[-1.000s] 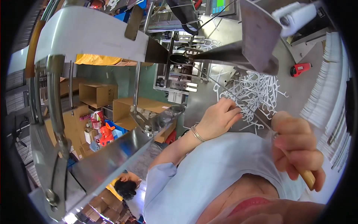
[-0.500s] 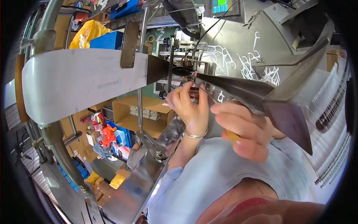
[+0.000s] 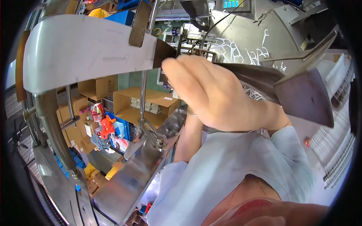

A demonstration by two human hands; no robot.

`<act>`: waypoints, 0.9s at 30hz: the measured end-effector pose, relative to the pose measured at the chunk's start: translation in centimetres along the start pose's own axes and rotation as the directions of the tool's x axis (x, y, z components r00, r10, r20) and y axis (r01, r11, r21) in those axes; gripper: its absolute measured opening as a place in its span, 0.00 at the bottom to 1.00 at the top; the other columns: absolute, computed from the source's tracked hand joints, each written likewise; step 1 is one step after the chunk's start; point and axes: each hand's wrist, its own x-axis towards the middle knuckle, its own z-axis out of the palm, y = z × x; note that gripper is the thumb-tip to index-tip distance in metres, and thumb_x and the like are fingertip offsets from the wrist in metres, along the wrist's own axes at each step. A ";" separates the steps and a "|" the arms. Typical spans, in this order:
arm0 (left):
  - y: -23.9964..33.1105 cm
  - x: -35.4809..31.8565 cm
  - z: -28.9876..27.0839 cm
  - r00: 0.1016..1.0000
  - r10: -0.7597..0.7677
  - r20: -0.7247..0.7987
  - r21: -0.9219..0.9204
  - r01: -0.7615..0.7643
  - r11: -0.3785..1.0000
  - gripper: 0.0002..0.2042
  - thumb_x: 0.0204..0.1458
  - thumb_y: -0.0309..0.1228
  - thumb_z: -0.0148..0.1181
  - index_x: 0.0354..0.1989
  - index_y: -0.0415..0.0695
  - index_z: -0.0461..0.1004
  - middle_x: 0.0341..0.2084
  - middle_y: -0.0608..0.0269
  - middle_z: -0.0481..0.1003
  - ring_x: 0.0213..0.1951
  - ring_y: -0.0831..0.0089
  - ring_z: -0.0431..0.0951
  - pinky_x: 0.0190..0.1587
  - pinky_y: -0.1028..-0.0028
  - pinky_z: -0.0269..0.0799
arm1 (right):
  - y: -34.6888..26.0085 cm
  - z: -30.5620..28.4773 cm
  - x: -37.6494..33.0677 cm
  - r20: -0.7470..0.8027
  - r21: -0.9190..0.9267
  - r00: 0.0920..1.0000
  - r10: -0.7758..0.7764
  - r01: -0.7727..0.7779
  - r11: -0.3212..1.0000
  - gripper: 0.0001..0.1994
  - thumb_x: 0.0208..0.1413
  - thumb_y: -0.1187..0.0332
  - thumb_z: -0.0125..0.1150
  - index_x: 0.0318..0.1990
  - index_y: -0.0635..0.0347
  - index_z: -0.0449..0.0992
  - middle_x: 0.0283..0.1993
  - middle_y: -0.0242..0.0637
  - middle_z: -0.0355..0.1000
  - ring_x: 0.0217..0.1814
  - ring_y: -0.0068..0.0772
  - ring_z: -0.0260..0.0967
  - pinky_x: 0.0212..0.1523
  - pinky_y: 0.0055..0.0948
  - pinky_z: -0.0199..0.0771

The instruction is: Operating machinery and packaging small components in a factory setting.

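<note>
My right hand point(image 3: 213, 90) is lifted across the middle of the view, its back toward me. Its fingers are bent and pressed together, pointing left toward the machine's metal clamp parts point(image 3: 196, 35); whatever lies inside them is hidden. Behind it, only my left forearm point(image 3: 191, 133) and a bit of bracelet at the wrist show. My left hand's fingers are covered by the right hand. A long dark metal arm point(image 3: 249, 73) runs from the right to behind my right hand, and a white-covered machine arm point(image 3: 86, 52) comes in from the left.
White branching plastic strips point(image 3: 230, 49) lie on the metal table point(image 3: 247, 32), below a control screen point(image 3: 235, 4). An upright metal rod point(image 3: 143, 94) stands left of my hands. Beyond it are an open cardboard box point(image 3: 158, 96) with wrapped bundles and several bright bags.
My right hand has risen up and left, now covering my left hand and the work spot. The yellow thing seen in its fingers is now hidden. The view has shifted slightly.
</note>
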 end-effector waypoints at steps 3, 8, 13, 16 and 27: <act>0.0 -1.3 0.3 0.999 0.051 -0.018 -0.080 -0.052 0.995 0.17 0.44 0.31 0.59 0.44 0.41 0.69 0.36 0.51 0.67 0.45 0.52 0.63 0.47 0.61 0.58 | 0.2 0.3 0.8 0.059 0.001 0.997 0.043 -0.043 0.999 0.24 0.36 0.78 0.56 0.46 0.69 0.61 0.30 0.40 0.63 0.26 0.36 0.65 0.28 0.29 0.70; 0.0 -2.8 0.3 0.989 0.144 -0.042 -0.213 -0.150 0.966 0.18 0.44 0.30 0.58 0.46 0.39 0.68 0.38 0.49 0.67 0.47 0.49 0.63 0.48 0.60 0.59 | 0.7 0.9 1.6 0.130 -0.056 0.990 0.053 -0.046 0.997 0.24 0.38 0.75 0.56 0.47 0.68 0.60 0.29 0.38 0.61 0.26 0.36 0.65 0.27 0.30 0.66; 0.9 -3.6 0.0 0.957 0.289 -0.026 -0.284 -0.284 0.916 0.19 0.45 0.29 0.56 0.47 0.37 0.67 0.40 0.46 0.67 0.47 0.46 0.64 0.48 0.58 0.59 | 1.1 0.9 1.4 0.232 -0.147 0.972 0.037 -0.002 0.989 0.24 0.39 0.71 0.56 0.47 0.66 0.60 0.28 0.37 0.61 0.27 0.37 0.66 0.27 0.34 0.65; 0.8 -3.6 -0.4 0.877 0.478 0.051 -0.273 -0.449 0.851 0.20 0.45 0.28 0.55 0.48 0.34 0.65 0.42 0.42 0.67 0.45 0.45 0.65 0.49 0.57 0.58 | 0.8 -0.4 1.6 0.213 -0.127 0.977 -0.008 0.036 0.991 0.19 0.37 0.72 0.57 0.40 0.68 0.63 0.26 0.40 0.65 0.25 0.37 0.70 0.23 0.31 0.69; 3.0 5.2 -0.2 0.998 0.004 -0.065 0.052 -0.001 0.999 0.19 0.43 0.34 0.55 0.43 0.38 0.67 0.35 0.54 0.71 0.42 0.55 0.67 0.40 0.61 0.61 | -1.4 -3.9 3.3 0.170 -0.237 0.983 -0.066 0.106 0.966 0.15 0.36 0.72 0.60 0.33 0.67 0.64 0.24 0.39 0.69 0.19 0.36 0.69 0.17 0.30 0.68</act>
